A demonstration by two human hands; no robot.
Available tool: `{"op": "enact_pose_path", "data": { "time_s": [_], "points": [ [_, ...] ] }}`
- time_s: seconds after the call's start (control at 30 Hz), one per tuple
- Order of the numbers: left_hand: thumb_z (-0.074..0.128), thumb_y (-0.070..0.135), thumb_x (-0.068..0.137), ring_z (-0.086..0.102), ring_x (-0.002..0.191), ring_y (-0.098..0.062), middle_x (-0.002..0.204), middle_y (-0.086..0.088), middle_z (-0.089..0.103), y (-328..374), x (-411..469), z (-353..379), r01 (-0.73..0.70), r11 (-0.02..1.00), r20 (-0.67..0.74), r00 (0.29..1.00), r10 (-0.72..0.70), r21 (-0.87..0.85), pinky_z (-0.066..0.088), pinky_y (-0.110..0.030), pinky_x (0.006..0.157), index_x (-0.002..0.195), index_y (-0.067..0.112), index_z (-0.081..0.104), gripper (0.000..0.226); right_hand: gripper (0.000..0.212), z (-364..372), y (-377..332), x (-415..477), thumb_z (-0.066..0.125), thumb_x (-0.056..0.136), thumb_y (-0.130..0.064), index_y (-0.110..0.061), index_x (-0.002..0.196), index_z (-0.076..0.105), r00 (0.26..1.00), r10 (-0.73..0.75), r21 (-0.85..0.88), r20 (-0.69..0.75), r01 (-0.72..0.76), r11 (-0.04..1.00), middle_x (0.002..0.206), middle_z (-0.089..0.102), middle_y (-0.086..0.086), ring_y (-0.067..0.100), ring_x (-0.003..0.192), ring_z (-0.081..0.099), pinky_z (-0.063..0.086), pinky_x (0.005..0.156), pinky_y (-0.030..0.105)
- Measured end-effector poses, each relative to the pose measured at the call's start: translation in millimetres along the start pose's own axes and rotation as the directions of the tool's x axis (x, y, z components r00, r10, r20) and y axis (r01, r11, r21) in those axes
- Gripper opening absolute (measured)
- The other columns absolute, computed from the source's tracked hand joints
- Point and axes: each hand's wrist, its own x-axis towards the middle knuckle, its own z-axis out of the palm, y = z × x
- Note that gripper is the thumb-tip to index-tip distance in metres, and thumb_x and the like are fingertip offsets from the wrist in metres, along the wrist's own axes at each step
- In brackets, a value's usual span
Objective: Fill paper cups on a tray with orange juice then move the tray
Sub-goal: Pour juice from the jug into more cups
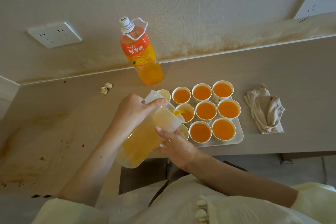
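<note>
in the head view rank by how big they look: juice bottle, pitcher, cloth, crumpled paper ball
1. pitcher, though it is nearest the camera, so this is unsure against the bottle
2. juice bottle
3. cloth
4. crumpled paper ball

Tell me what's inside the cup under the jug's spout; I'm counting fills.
Juice pours from the jug into that cup, already holding some. The spout covers its left side, so the level is unclear.

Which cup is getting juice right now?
The middle-row cup at the left end, under the pitcher spout. A stream is landing in it; it's part full, while eight cups are full and two at the left look empty.
</note>
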Motion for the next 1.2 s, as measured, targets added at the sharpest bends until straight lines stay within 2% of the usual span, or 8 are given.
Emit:
{"op": "enact_pose_path", "data": {
  "time_s": [0.1,0.33,0.57,0.63,0.77,0.83,1.2],
  "points": [
    [0.065,0.068,0.069,0.02,0.044,-0.013,0.048,0.005,0.019,-1.7,0.3,1.1,-0.006,1.0,0.003,1.0,0.006,0.007,0.016,-0.028,0.049,0.049,0.017,0.025,0.068,0.084,1.1,0.4,-0.1,0.082,0.072,-0.034,-0.031,0.14,0.034,1.0,-0.007,0.01,0.004,0.007,1.0,0.136,0.053,0.002,0.021,0.125,0.05,0.057,0.077,0.029],
    [0.065,0.068,0.07,0.019,0.045,-0.013,0.048,0.006,0.018,-3.2,1.2,2.0,-0.018,1.0,-0.002,1.0,0.018,-0.011,0.015,-0.027,0.049,0.05,0.017,0.023,0.069,0.068,2.8,1.3,1.1,0.069,0.082,-0.026,-0.03,0.14,0.035,0.999,-0.03,0.03,-0.016,0.031,0.999,0.136,0.054,0.003,0.022,0.123,0.051,0.058,0.076,0.029],
    [0.066,0.065,0.072,0.019,0.043,-0.011,0.046,0.007,0.018,-2.2,0.8,0.9,-0.022,1.0,-0.001,1.0,0.022,-0.007,0.016,-0.026,0.047,0.048,0.016,0.024,0.068,0.067,2.6,0.2,2.1,0.071,0.081,-0.027,-0.031,0.138,0.037,0.999,-0.034,0.026,-0.007,0.034,0.999,0.135,0.055,0.003,0.021,0.122,0.052,0.058,0.076,0.029],
    [0.066,0.064,0.072,0.019,0.041,-0.011,0.044,0.008,0.017,-1.6,0.8,0.4,-0.023,1.0,-0.001,1.0,0.023,-0.004,0.016,-0.025,0.047,0.047,0.017,0.023,0.068,0.071,2.5,0.5,2.7,0.076,0.078,-0.031,-0.032,0.138,0.037,0.999,-0.034,0.018,-0.003,0.034,0.999,0.134,0.055,0.003,0.021,0.123,0.052,0.057,0.078,0.03],
    [0.066,0.065,0.071,0.018,0.041,-0.011,0.043,0.009,0.016,-0.9,1.6,-0.4,-0.018,1.0,-0.002,1.0,0.018,-0.004,0.016,-0.025,0.047,0.047,0.017,0.023,0.069,0.097,2.5,0.9,4.5,0.089,0.056,-0.045,-0.033,0.137,0.039,1.0,-0.023,0.008,0.019,0.023,1.0,0.134,0.056,0.003,0.022,0.123,0.052,0.057,0.079,0.032],
    [0.066,0.065,0.071,0.018,0.041,-0.011,0.041,0.01,0.015,-0.9,1.6,-0.5,-0.02,1.0,0.002,1.0,0.02,-0.008,0.015,-0.025,0.047,0.047,0.017,0.022,0.069,0.101,2.3,1.0,4.8,0.092,0.05,-0.047,-0.033,0.136,0.04,1.0,-0.016,0.013,0.014,0.015,1.0,0.133,0.056,0.003,0.023,0.123,0.052,0.058,0.078,0.031],
    [0.066,0.064,0.073,0.017,0.04,-0.01,0.04,0.01,0.015,3.2,-1.8,-2.0,-0.022,1.0,-0.002,1.0,0.022,0.014,0.014,-0.023,0.044,0.046,0.017,0.023,0.068,0.1,1.5,1.2,3.6,0.091,0.051,-0.048,-0.034,0.136,0.04,0.999,-0.017,0.009,0.03,0.016,1.0,0.133,0.056,0.003,0.023,0.124,0.052,0.057,0.085,0.035]
  ]
}}
